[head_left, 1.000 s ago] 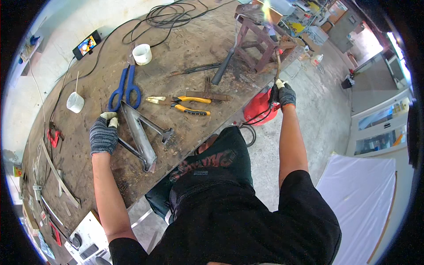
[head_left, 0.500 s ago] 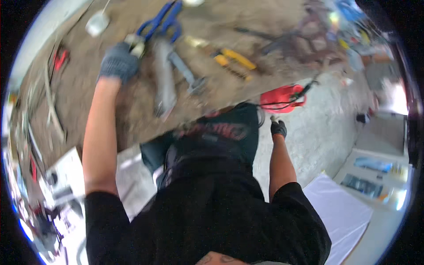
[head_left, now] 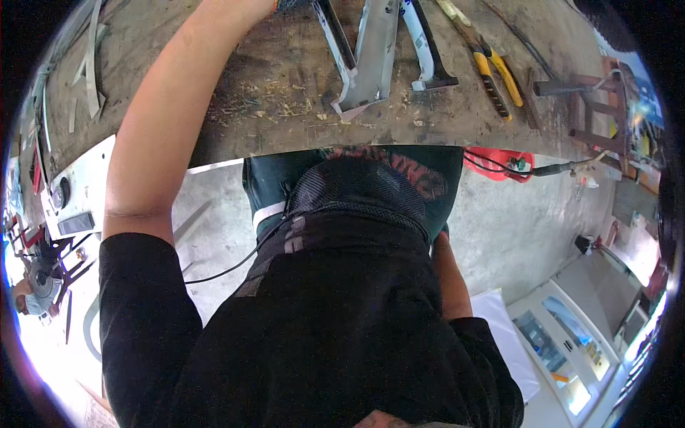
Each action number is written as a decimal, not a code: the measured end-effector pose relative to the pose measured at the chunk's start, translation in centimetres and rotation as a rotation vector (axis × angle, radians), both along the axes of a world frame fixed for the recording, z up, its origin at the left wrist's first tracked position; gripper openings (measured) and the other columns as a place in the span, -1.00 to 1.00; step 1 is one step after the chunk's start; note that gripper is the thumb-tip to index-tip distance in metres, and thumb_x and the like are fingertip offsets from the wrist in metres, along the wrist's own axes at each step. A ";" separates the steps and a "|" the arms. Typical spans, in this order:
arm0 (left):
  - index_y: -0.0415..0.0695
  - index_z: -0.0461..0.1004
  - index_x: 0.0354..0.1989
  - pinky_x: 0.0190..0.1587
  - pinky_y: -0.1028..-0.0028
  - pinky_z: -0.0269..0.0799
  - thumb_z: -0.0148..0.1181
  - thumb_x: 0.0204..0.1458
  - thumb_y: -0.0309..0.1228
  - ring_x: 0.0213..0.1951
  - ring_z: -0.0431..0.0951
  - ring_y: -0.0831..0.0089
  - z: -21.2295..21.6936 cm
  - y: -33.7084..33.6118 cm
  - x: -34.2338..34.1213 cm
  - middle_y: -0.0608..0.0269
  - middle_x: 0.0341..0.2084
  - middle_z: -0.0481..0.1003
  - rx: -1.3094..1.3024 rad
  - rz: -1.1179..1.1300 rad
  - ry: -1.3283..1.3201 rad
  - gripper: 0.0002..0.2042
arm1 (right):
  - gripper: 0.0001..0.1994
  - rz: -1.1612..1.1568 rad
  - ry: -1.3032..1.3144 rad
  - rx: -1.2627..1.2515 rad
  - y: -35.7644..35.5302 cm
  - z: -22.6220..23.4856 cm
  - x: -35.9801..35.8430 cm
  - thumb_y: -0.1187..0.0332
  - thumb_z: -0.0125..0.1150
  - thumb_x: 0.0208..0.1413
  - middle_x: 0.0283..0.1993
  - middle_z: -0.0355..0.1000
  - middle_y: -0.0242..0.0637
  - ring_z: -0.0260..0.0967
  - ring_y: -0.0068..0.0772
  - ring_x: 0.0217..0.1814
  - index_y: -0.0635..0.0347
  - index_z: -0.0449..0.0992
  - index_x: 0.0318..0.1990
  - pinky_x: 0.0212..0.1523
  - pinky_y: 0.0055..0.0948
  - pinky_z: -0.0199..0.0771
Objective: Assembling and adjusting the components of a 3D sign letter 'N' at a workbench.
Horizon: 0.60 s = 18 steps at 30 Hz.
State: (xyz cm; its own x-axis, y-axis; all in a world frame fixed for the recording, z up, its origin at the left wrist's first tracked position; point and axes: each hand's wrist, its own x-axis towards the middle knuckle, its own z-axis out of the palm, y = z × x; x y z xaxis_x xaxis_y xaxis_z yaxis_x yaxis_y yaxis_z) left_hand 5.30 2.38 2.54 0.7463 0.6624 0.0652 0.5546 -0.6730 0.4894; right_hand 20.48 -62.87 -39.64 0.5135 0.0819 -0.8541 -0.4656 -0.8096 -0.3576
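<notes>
Left hand: gloved, cropped at the view's top; cannot tell its grip. Right hand: gone from the torch, hidden by the thigh; torch handling seemingly paused. Grey metal bracket: near the worktop's front edge, long axis roughly square to it, foot toward wearer.

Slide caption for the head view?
Gloved left hand, cut off at top, near a grey metal part on the worn workbench.
</notes>
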 end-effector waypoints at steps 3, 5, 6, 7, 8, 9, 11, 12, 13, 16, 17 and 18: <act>-0.15 0.60 -0.20 -0.11 0.20 0.50 0.15 0.09 -0.32 -0.22 0.62 -0.01 0.0 0.0 0.0 -0.10 -0.34 0.61 0.014 -0.019 0.001 -0.79 | -0.59 -0.004 0.001 0.002 1.5 1.6 0.7 0.01 0.29 0.02 -0.21 0.62 -0.03 0.60 -0.07 -0.17 0.22 0.67 -0.22 -0.20 -0.14 0.53; -0.15 0.60 -0.20 -0.11 0.19 0.50 0.15 0.09 -0.32 -0.22 0.62 -0.02 -0.2 0.1 0.0 -0.10 -0.34 0.60 0.011 -0.027 0.010 -0.79 | -0.59 0.007 0.007 -0.003 2.3 2.2 0.9 0.02 0.29 0.02 -0.21 0.62 -0.04 0.60 -0.08 -0.17 0.22 0.67 -0.23 -0.20 -0.14 0.53; -0.15 0.60 -0.21 -0.12 0.19 0.50 0.15 0.09 -0.32 -0.23 0.61 -0.02 -0.4 0.0 0.0 -0.10 -0.35 0.60 0.058 -0.044 -0.003 -0.79 | -0.59 0.011 0.009 -0.004 2.7 2.4 1.1 0.02 0.29 0.02 -0.22 0.62 -0.04 0.60 -0.08 -0.17 0.22 0.67 -0.23 -0.21 -0.14 0.52; -0.15 0.60 -0.22 -0.13 0.18 0.50 0.15 0.09 -0.32 -0.23 0.61 -0.03 -0.5 0.0 0.0 -0.11 -0.36 0.60 0.105 -0.060 -0.015 -0.80 | -0.59 0.014 0.010 -0.001 3.3 2.5 1.3 0.02 0.29 0.02 -0.22 0.62 -0.04 0.59 -0.08 -0.18 0.22 0.67 -0.23 -0.21 -0.14 0.52; -0.15 0.60 -0.22 -0.13 0.18 0.50 0.15 0.09 -0.32 -0.23 0.61 -0.03 -0.4 -0.1 0.1 -0.11 -0.36 0.60 0.090 -0.058 -0.018 -0.80 | -0.59 0.025 0.010 0.000 3.6 2.7 1.6 0.02 0.30 0.02 -0.22 0.62 -0.04 0.59 -0.08 -0.18 0.22 0.67 -0.23 -0.21 -0.14 0.52; -0.15 0.59 -0.24 -0.14 0.17 0.50 0.14 0.09 -0.32 -0.24 0.61 -0.03 -0.1 -0.1 0.3 -0.11 -0.38 0.59 0.096 -0.059 -0.008 -0.80 | -0.60 0.026 0.011 0.003 4.1 2.7 1.7 0.02 0.30 0.02 -0.22 0.62 -0.04 0.59 -0.08 -0.18 0.22 0.67 -0.23 -0.21 -0.14 0.52; -0.16 0.59 -0.27 -0.17 0.15 0.51 0.11 0.10 -0.33 -0.28 0.61 -0.05 0.0 -0.1 -0.1 -0.11 -0.42 0.59 0.208 -0.111 -0.026 -0.80 | -0.60 0.031 0.017 0.002 4.7 2.8 1.7 0.02 0.30 0.02 -0.22 0.62 -0.04 0.59 -0.09 -0.19 0.22 0.67 -0.23 -0.22 -0.14 0.52; -0.16 0.59 -0.27 -0.17 0.15 0.51 0.11 0.10 -0.33 -0.28 0.61 -0.05 -0.3 0.1 0.0 -0.11 -0.42 0.59 0.203 -0.109 -0.024 -0.80 | -0.60 0.037 0.017 0.002 4.9 2.9 1.9 0.02 0.30 0.02 -0.23 0.62 -0.04 0.59 -0.09 -0.19 0.22 0.67 -0.23 -0.22 -0.14 0.52; -0.17 0.59 -0.28 -0.17 0.14 0.51 0.11 0.10 -0.32 -0.28 0.61 -0.05 -0.6 0.3 0.4 -0.11 -0.44 0.58 0.268 -0.075 -0.028 -0.80 | -0.60 0.034 0.020 -0.002 5.0 3.1 1.9 0.03 0.30 0.02 -0.23 0.62 -0.05 0.59 -0.09 -0.19 0.22 0.67 -0.23 -0.22 -0.14 0.52; -0.17 0.59 -0.27 -0.15 0.11 0.52 0.11 0.09 -0.31 -0.29 0.61 -0.07 -0.5 0.5 0.9 -0.11 -0.44 0.58 0.325 -0.032 -0.011 -0.78 | -0.60 0.035 0.023 -0.008 5.3 3.2 2.1 0.03 0.30 0.02 -0.23 0.62 -0.05 0.59 -0.09 -0.20 0.22 0.67 -0.23 -0.23 -0.14 0.52; -0.16 0.59 -0.25 -0.15 0.11 0.51 0.11 0.10 -0.31 -0.27 0.61 -0.07 -0.6 0.6 0.9 -0.12 -0.42 0.59 0.288 -0.060 0.010 -0.78 | -0.60 0.037 0.025 -0.009 5.3 3.2 2.1 0.03 0.30 0.02 -0.23 0.62 -0.05 0.59 -0.10 -0.21 0.22 0.67 -0.23 -0.23 -0.14 0.52; -0.16 0.59 -0.23 -0.14 0.11 0.51 0.10 0.10 -0.31 -0.26 0.61 -0.06 -0.7 0.7 0.9 -0.12 -0.40 0.59 0.252 -0.089 0.028 -0.78 | -0.60 0.037 0.029 -0.013 5.1 3.3 2.0 0.03 0.30 0.02 -0.24 0.62 -0.05 0.59 -0.10 -0.21 0.22 0.67 -0.23 -0.23 -0.14 0.52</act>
State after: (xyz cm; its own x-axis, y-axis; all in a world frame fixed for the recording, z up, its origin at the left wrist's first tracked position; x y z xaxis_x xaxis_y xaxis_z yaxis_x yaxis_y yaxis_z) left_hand 6.20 3.09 1.85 0.8047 0.5596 0.1984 0.4987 -0.8184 0.2857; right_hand 22.47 -57.80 -36.33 0.4854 0.0892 -0.8697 -0.4451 -0.8310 -0.3337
